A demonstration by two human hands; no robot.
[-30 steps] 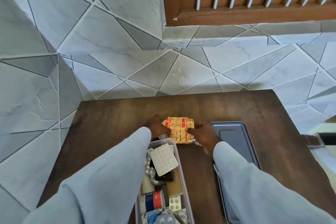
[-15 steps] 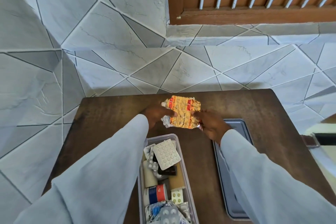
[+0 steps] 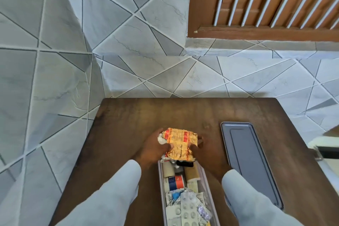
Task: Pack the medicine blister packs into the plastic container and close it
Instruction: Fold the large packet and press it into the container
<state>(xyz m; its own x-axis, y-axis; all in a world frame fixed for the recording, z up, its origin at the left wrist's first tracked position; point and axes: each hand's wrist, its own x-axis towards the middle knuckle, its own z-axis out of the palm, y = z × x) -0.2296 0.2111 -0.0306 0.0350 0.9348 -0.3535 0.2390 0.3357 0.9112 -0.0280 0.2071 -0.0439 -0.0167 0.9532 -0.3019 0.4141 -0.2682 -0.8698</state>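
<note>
Since the earlier frames, the orange blister pack [image 3: 178, 144] has been brought back from above the bare counter [image 3: 128, 119] to the far end of the plastic container [image 3: 202, 174], where it is now held partly over the rim. It is gripped from both sides: the left hand [image 3: 156, 147] is closed on its left edge, thumb on top, and the right hand [image 3: 200, 146] is closed on its right edge. The pack is seen to be crumpled and bent, with a scrap of white foil showing at its upper left corner.

Inside the container, small rolls, a red-and-blue tub and several silver blister strips [image 3: 189, 209] are already packed, so little free room is left at the far end. The grey lid [image 3: 251, 163] lies flat on the counter to the right of the container, well clear of both hands.

The step in hand is judged to be the pressing of this pack into the container; after that, the lid has yet to be fetched and fitted. A bulging pack could keep the lid from seating.
</note>
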